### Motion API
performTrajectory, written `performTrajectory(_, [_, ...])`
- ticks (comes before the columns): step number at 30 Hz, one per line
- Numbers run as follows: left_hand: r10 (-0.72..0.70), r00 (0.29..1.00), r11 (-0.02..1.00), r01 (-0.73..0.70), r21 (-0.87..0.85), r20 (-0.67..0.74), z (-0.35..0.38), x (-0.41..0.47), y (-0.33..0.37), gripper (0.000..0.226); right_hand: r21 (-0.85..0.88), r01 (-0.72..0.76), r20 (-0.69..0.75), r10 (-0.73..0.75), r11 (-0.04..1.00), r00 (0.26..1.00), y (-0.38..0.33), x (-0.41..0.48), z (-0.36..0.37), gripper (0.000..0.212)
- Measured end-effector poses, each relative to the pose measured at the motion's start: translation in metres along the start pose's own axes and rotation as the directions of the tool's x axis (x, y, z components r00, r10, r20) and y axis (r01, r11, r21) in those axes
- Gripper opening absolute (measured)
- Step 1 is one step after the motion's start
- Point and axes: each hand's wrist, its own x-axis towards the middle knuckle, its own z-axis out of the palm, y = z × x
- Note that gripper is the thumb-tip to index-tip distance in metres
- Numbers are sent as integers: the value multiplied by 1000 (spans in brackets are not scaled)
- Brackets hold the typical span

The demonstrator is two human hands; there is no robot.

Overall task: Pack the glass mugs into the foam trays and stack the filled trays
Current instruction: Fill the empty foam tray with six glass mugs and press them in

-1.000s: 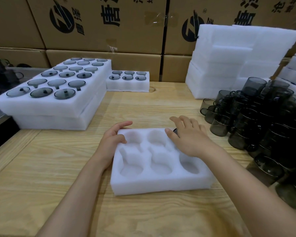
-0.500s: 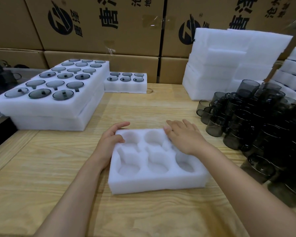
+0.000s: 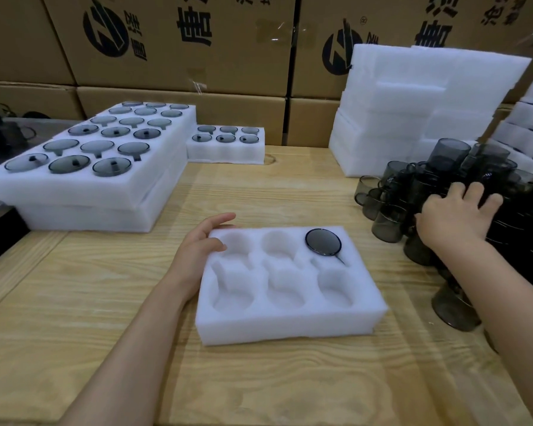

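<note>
A white foam tray with six round pockets lies on the wooden table in front of me. One dark glass mug sits in its far right pocket; the other pockets hold nothing. My left hand holds the tray's far left corner, thumb on top and fingers along the far edge. My right hand is off to the right, fingers spread over a pile of loose dark glass mugs. Whether it grips one I cannot tell.
Two stacked filled trays stand at the left, and a small filled tray behind them. Empty foam trays are piled at the back right. Cardboard boxes wall off the back. The table's left edge drops away.
My right hand left the tray's far right pocket and moved right onto the mug pile, uncovering the mug seated there. My left hand has stayed on the tray corner.
</note>
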Motion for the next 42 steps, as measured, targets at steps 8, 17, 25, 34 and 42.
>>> performTrajectory(8, [3,1000,999,-4,-49,-24,1,3,-4,39,490,236,-139,-192,839,972,-11,-8,-21,35])
performTrajectory(17, [-4,1000,997,3,-71,-19,1,4,-4,33,887,431,-235,-645,163,727,-70,-72,-90,10])
performTrajectory(25, [-4,1000,997,3,-79,-14,1,5,-6,33,907,374,-187,-607,196,772,-102,-83,-68,44])
performTrajectory(34, [0,1000,997,-1,-75,-9,0,6,-7,31,727,601,-236,-700,333,674,-104,-79,-64,57])
performTrajectory(42, [13,1000,999,-13,-34,18,1,4,-7,31,720,628,-246,-738,295,628,-109,-87,-47,45])
